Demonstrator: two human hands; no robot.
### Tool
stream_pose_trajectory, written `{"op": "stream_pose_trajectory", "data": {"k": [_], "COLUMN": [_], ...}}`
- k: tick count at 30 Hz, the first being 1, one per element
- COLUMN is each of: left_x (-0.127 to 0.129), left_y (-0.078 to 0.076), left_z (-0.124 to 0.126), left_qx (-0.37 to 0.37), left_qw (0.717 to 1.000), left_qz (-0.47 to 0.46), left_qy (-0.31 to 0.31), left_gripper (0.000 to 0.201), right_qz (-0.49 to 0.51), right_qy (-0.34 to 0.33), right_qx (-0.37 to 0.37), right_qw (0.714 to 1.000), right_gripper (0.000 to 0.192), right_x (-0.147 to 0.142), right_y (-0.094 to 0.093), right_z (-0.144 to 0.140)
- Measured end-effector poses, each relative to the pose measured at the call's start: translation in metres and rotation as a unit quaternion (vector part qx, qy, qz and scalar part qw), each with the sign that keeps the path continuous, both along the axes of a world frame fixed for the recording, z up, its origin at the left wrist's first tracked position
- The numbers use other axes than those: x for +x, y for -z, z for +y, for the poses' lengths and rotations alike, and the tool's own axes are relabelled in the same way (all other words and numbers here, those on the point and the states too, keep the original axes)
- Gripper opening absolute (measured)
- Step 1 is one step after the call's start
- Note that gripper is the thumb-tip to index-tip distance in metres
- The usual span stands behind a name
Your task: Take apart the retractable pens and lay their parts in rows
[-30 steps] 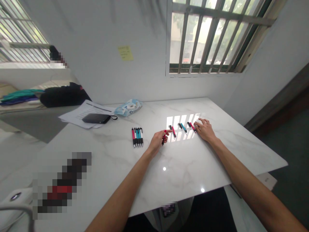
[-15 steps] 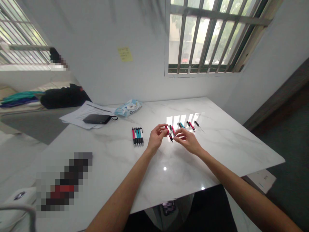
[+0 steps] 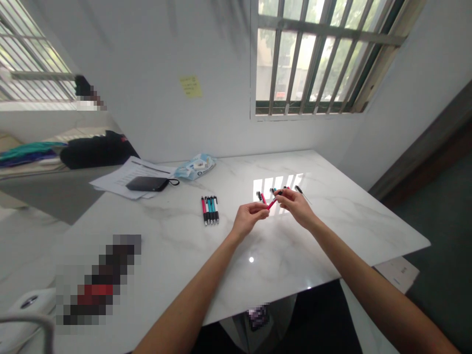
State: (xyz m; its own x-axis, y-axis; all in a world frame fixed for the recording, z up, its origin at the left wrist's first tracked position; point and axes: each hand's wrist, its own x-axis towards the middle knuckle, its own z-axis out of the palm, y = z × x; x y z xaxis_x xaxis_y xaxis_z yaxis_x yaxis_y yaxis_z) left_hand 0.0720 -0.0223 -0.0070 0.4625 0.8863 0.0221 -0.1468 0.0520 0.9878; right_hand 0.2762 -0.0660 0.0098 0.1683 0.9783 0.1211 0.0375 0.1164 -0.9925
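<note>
Both my hands hold one pink pen (image 3: 273, 201) a little above the white marble table (image 3: 332, 236). My left hand (image 3: 250, 219) pinches its near end and my right hand (image 3: 297, 205) grips its far end. Behind my hands several loose pen parts (image 3: 260, 196) lie in the bright window reflection, with a thin black piece (image 3: 301, 192) at the right. A neat row of several assembled pens (image 3: 210, 209), pink, black and teal, lies to the left of my left hand.
A black pouch (image 3: 146, 184) rests on papers (image 3: 125, 173) at the back left, next to a blue wipes pack (image 3: 194, 166). A barred window (image 3: 317, 54) is behind the table. A blurred object (image 3: 96, 280) lies near the front left.
My right hand left the loose parts at the right and came to the left hand. Both hands now grip the pink pen, lifted slightly and angled up to the right.
</note>
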Motion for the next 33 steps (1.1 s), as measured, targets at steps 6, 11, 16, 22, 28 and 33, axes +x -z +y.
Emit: {"op": "stream_pose_trajectory", "data": {"k": [6,11,16,22,28,33], "left_x": [0.005,0.000,-0.002,-0.002,-0.002,-0.003], "left_y": [0.007,0.003,-0.003,-0.004,-0.005,-0.004], "left_z": [-0.003,0.004,0.005,0.004,0.004,0.006], "left_qx": [-0.021,-0.014,-0.020,-0.006,-0.009,0.009], "left_qw": [1.000,0.999,0.999,0.999,0.999,0.998], "left_qz": [0.005,0.008,0.012,0.031,0.038,0.052], "left_qy": [-0.013,-0.037,-0.041,-0.034,-0.038,-0.046], "left_gripper": [0.046,0.046,0.045,0.046,0.045,0.044], "right_qz": [-0.045,-0.179,-0.285,-0.381,-0.394,-0.408], "right_qy": [0.028,0.252,0.341,0.286,0.286,0.288], "right_qx": [0.040,0.070,-0.024,-0.064,-0.046,-0.050], "right_qw": [0.998,0.948,0.895,0.877,0.872,0.865], "right_gripper": [0.039,0.034,0.026,0.023,0.023,0.024], "right_x": [0.022,0.103,0.163,0.164,0.160,0.158], "right_y": [-0.004,0.010,0.048,0.074,0.066,0.069], "right_z": [0.002,0.018,0.023,0.020,0.023,0.028]}}
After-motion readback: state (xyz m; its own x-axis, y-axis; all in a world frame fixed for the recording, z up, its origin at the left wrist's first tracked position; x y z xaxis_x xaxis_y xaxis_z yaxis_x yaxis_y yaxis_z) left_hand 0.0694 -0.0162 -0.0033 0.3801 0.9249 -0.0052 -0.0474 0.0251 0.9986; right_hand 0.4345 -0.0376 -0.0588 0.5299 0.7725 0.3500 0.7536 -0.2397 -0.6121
